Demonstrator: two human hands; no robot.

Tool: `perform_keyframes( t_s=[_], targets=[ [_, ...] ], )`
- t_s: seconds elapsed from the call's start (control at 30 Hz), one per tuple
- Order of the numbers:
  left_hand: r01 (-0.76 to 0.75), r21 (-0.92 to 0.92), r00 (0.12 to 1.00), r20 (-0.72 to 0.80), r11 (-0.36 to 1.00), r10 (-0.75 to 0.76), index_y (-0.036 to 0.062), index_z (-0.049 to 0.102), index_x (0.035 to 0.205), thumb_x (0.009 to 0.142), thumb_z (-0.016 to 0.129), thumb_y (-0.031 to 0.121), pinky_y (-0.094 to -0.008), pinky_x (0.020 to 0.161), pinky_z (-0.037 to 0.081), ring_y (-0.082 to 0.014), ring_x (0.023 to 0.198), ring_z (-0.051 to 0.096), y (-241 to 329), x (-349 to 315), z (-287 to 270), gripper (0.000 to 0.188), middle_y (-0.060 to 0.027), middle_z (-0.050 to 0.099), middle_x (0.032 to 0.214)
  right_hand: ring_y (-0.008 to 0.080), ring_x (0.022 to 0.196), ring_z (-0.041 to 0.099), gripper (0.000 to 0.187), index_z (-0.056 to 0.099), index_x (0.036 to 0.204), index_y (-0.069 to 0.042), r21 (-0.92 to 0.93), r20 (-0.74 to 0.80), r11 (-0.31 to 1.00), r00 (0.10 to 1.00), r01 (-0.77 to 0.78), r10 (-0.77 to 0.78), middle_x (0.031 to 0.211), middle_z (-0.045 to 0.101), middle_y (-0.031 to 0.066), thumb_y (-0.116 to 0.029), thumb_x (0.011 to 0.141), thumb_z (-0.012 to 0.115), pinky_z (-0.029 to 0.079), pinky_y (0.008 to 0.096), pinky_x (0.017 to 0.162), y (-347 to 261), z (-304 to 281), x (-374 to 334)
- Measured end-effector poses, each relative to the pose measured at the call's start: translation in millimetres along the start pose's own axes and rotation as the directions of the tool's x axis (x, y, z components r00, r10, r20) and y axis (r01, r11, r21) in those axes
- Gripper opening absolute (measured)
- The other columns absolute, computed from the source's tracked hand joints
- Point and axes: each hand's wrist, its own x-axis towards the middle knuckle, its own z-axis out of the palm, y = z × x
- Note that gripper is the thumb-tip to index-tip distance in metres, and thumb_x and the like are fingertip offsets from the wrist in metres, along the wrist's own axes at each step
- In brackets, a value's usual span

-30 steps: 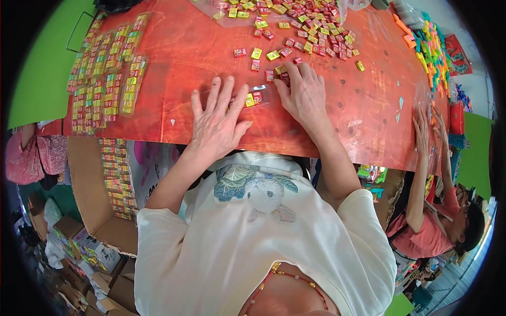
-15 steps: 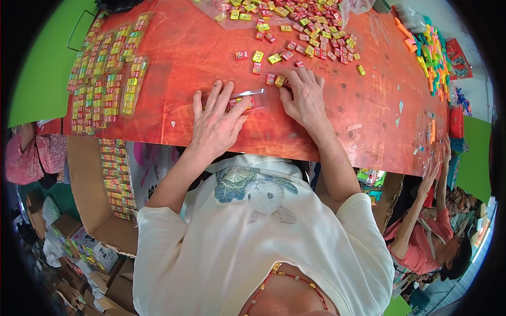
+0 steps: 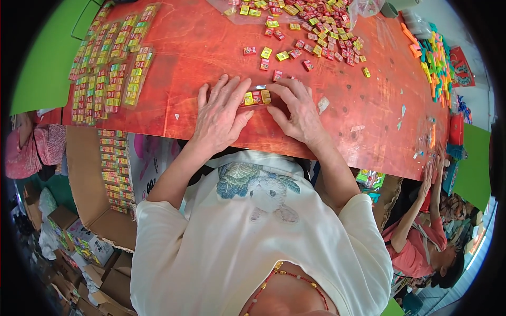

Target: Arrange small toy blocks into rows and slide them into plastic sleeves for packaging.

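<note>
A short row of small red and yellow boxes point(image 3: 257, 98) lies on the red table in front of me, on what looks like clear plastic. My left hand point(image 3: 221, 111) rests over its left end, fingers stretched out and thumb apart. From the other side my right hand point(image 3: 299, 113) closes on the right end, index finger at the upper edge and thumb at the lower. A shiny metal strip point(image 3: 259, 87) shows just above the row, partly hidden by my fingers. One red box point(image 3: 277, 75) lies right above the fingertips.
Many loose boxes point(image 3: 337, 39) are heaped at the table's far side. Filled clear packs point(image 3: 138, 76) line the left. Colourful plastic pieces point(image 3: 435, 63) are piled at far right. Below the edge stands a carton point(image 3: 84, 179) with packs; another person point(image 3: 419, 237) works at the right.
My right hand has come from the loose boxes above to the row's right end, and more boxes now show there. My left hand has shifted slightly right.
</note>
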Motion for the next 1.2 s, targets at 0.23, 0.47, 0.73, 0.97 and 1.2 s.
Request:
perform_keyframes(
  t_s=[0.23, 0.47, 0.73, 0.97, 1.2],
  targets=[
    [0.121, -0.811, 0.959, -0.054, 0.572, -0.279, 0.0008, 0.037, 0.152, 0.107, 0.037, 0.047, -0.0392, 0.118, 0.028, -0.0248, 0.141, 0.043, -23.4, 2.2, -11.5, 0.064, -0.0175, 0.050, 0.148, 0.0297, 0.100, 0.059, 0.016, 0.070, 0.101, -0.010, -0.126, -0.087, 0.990, 0.994, 0.057, -0.068, 0.107, 0.061, 0.0100, -0.013, 0.085, 0.072, 0.042, 0.0451, 0.088, 3.8, 17.2, 6.6],
    [-0.105, 0.093, 0.991, -0.070, 0.990, 0.112, 0.0071, 0.054, 0.139, 0.085, 0.069, 0.025, -0.0578, 0.107, 0.034, -0.0372, 0.133, 0.047, -14.2, -2.4, 1.4, 0.059, -0.0191, 0.053, 0.139, 0.0309, 0.103, 0.058, 0.022, 0.071, 0.108, -0.012, -0.218, -0.076, 0.966, 0.985, 0.137, -0.157, 0.106, 0.061, 0.0104, -0.013, 0.087, 0.069, 0.042, 0.0465, 0.096, 6.3, 24.3, 2.4],
    [-0.144, 0.231, 0.980, -0.101, 0.962, 0.171, 0.0023, 0.062, 0.127, 0.084, 0.061, 0.012, -0.0474, 0.094, 0.043, -0.0331, 0.112, 0.055, -1.6, -13.6, 3.1, 0.045, -0.0180, 0.058, 0.120, 0.0294, 0.109, 0.057, 0.030, 0.068, 0.119, -0.010, -0.255, -0.040, 0.955, 0.985, 0.153, -0.169, 0.118, 0.061, 0.0104, -0.012, 0.089, 0.068, 0.039, 0.0441, 0.098, -0.5, 19.1, -3.1],
    [0.087, 0.288, 0.914, -0.404, 0.954, 0.039, 0.0062, 0.064, 0.125, 0.085, 0.065, 0.009, -0.0457, 0.084, 0.046, -0.0325, 0.101, 0.058, -20.5, -21.0, -58.8, 0.040, -0.0138, 0.059, 0.112, 0.0314, 0.110, 0.058, 0.037, 0.065, 0.126, -0.008, -0.096, -0.101, 0.993, 0.992, 0.066, -0.076, 0.121, 0.062, 0.0137, -0.008, 0.089, 0.066, 0.042, 0.0420, 0.096, 9.3, 17.8, -5.9],
    [0.548, 0.461, 0.777, -0.589, 0.698, -0.221, 0.0091, 0.062, 0.129, 0.089, 0.065, 0.010, -0.0458, 0.089, 0.045, -0.0342, 0.105, 0.055, -113.9, -31.6, -132.7, 0.040, -0.0148, 0.058, 0.115, 0.0316, 0.109, 0.059, 0.035, 0.066, 0.123, -0.007, -0.044, -0.111, 0.998, 0.993, 0.040, -0.045, 0.120, 0.062, 0.0137, -0.004, 0.088, 0.066, 0.045, 0.0410, 0.094, 5.9, 15.8, -4.8]
  ],
)
